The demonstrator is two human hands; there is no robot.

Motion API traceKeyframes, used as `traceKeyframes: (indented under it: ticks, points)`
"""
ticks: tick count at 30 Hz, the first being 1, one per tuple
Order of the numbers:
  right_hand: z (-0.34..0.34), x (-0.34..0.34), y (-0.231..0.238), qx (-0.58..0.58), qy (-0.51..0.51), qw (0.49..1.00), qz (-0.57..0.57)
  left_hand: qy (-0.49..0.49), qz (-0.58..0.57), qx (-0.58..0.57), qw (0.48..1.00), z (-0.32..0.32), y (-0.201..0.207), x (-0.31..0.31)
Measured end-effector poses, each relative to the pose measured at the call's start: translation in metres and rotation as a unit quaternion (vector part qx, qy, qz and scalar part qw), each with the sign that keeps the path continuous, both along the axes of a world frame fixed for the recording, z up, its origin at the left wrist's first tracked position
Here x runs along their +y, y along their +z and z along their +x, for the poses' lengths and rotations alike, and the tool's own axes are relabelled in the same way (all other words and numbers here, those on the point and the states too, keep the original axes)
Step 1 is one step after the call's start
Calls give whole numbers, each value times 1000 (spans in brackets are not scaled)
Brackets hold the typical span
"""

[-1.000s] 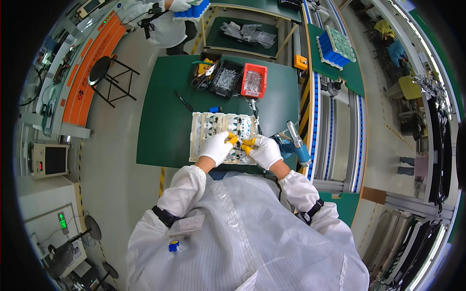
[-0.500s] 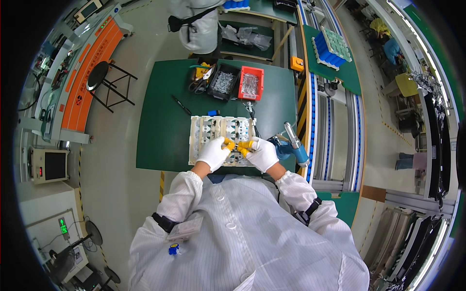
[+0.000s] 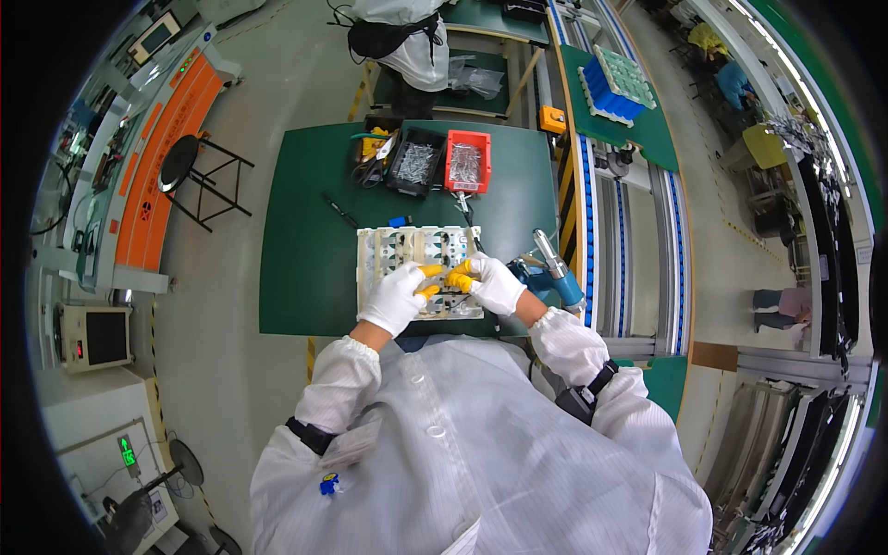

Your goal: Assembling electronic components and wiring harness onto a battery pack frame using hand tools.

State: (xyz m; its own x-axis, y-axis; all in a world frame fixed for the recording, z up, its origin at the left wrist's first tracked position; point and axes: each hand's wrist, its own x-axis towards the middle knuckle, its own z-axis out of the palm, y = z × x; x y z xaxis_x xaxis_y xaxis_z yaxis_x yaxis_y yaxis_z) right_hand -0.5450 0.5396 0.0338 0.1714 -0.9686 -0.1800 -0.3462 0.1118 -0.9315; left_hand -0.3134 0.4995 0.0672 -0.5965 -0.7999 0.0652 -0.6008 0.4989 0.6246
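A whitish rectangular plastic frame (image 3: 366,277) with rows of round openings and pale strips lies flat near the table's front edge. Over its middle is my left hand (image 3: 396,294), in a white glove with yellow fingertips; thumb and forefinger are spread apart and nothing shows between them. My right hand (image 3: 494,285), gloved alike, hovers over the frame's right half with its fingertips bunched together. Whatever they may pinch is too small to make out. Just right of this hand rests a blue power screwdriver (image 3: 566,283) with a silver end.
On the green table (image 3: 305,203) stand a black bin (image 3: 415,163) of screws, a red bin (image 3: 467,162) of metal pieces, and a holder with scissors (image 3: 372,171). A black pen (image 3: 339,211) and small blue piece (image 3: 400,222) lie nearby. A conveyor (image 3: 590,240) runs along the right; another person (image 3: 407,51) stands beyond.
My left thumb and forefinger have spread and drawn back from the right fingertips. The right hand stays over the frame. The whole view has shifted slightly, and the person beyond has moved.
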Motion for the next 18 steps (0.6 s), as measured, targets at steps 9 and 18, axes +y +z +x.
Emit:
traceKeyframes:
  ticks: [9,18]
  points:
    - [-3,2,16,-36,23,998,44,-62,-83,-4,995,-2,8,-2]
    - [0,1,6,-111,27,988,101,-102,-122,-70,985,6,0,-8]
